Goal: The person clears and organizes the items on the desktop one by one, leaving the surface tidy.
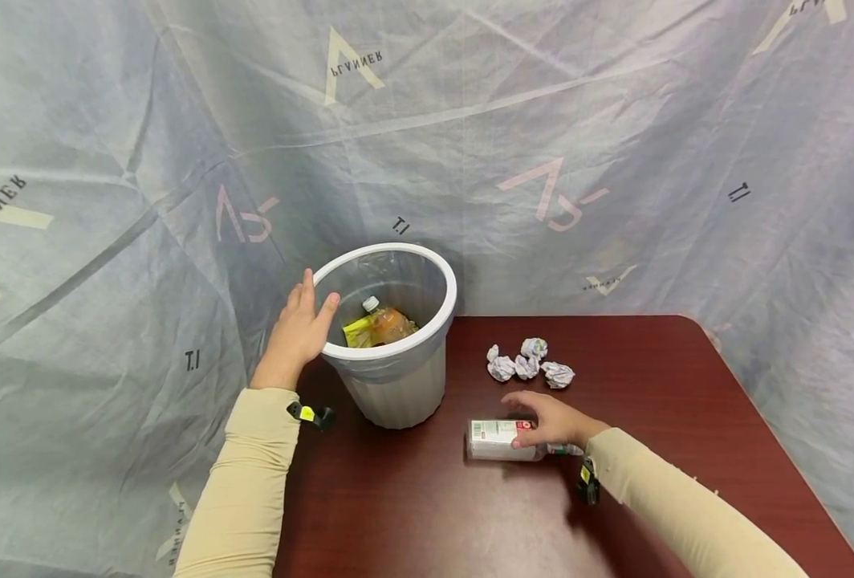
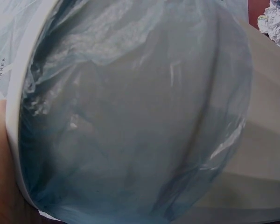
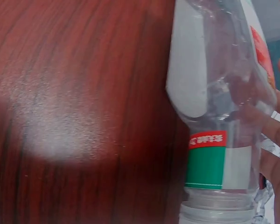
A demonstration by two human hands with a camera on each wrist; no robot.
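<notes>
Bottle (image 3: 219, 93): cut off atop right wrist view
Left hand (image 2: 0, 172): cropped lower left, left wrist view
Label print (image 1: 495, 432): too small

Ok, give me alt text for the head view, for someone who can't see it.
A person's right hand is over a clear labelled bottle lying on a dark red table; the left hand is at the rim of a pale bin with rubbish inside. Crumpled paper lies beyond the bottle.

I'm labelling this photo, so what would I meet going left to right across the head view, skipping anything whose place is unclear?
Left hand → grey bin with a white rim → clear plastic bottle → right sleeve.
</notes>
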